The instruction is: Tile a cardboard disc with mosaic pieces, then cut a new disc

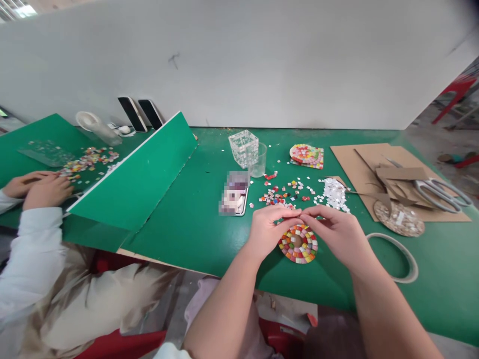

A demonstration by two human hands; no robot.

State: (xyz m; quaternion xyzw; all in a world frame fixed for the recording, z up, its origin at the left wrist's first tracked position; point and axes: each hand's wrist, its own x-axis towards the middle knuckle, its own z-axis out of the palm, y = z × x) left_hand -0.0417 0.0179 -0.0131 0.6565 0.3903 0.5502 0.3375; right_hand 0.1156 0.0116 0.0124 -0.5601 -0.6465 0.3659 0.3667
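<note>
A round cardboard piece (299, 258) lies on the green table, covered in rings of red, yellow, orange and pink mosaic tiles around a bare brown centre. Just above its far edge, my left hand (266, 227) and my right hand (340, 233) meet, thumbs and forefingers pinched together. Whatever sits between the fingertips is too small to make out. Loose coloured tiles (277, 195) are scattered beyond my hands, partly hidden by them. Behind my right hand is a heap of white tiles (335, 194).
A phone (239, 197), clear cup (259, 162) and tile-patterned box (242, 144) stand left of the tiles. Finished-looking mosaics (307, 155) lie behind. Rightward are cardboard sheets (359, 159), scissors (436, 192) and a tape roll (409, 264). A green divider (138, 179) separates a co-worker's hands (48, 189).
</note>
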